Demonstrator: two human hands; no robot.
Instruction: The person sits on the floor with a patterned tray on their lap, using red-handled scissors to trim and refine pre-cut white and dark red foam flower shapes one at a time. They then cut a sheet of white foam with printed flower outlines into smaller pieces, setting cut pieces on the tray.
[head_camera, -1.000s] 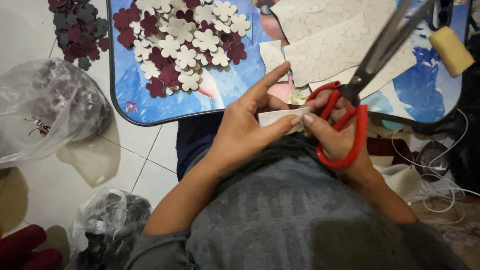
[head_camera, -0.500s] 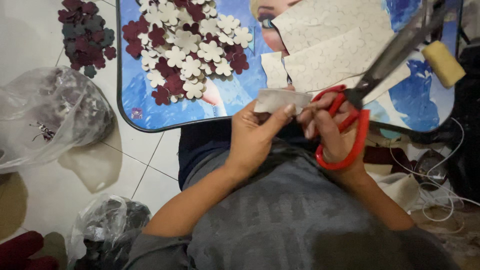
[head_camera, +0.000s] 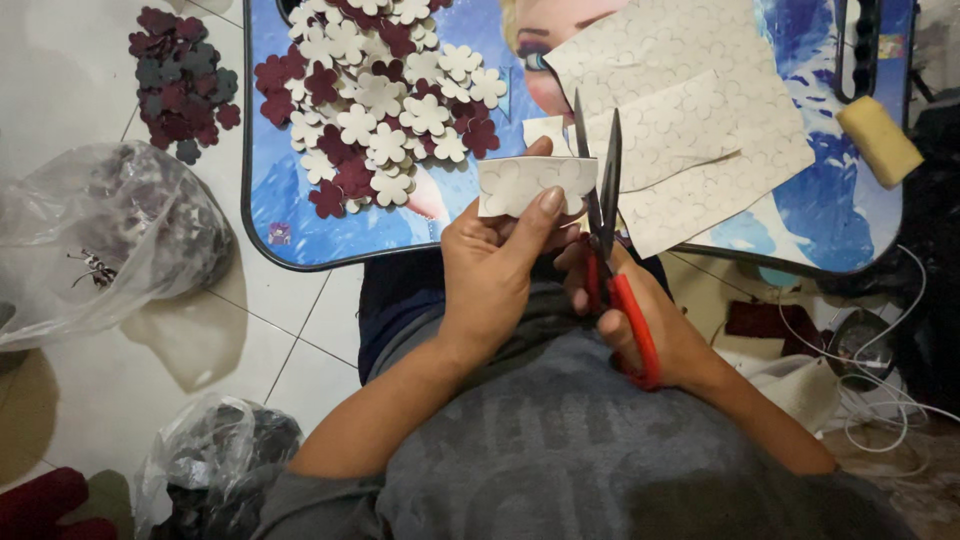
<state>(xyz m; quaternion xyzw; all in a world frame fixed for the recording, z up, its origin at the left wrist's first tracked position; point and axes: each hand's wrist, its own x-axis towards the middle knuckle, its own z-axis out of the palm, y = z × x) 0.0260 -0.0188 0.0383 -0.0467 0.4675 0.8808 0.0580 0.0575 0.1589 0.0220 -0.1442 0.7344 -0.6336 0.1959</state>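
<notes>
Left hand (head_camera: 495, 265): pinched on a cream foam strip (head_camera: 530, 183) marked with flower outlines, thumb on top; strip is held above the tray's near edge.
Right hand (head_camera: 640, 320): clenched through the red handles of the scissors (head_camera: 603, 215); blades parted at the strip's right end.
Risk, cut: an outline may be clipped if the strip is turned late.
Risk, fingers: left fingertips are seen close to the blades; a nick is judged possible.
Surface: blue printed lap tray (head_camera: 300, 215), loaded with cream and maroon foam flowers (head_camera: 385, 105) and uncut sheets (head_camera: 690, 120).
Room: white tiled floor (head_camera: 70, 90), clear plastic bags (head_camera: 100, 235), a second flower pile (head_camera: 185, 85), a yellow sponge (head_camera: 878, 140).
</notes>
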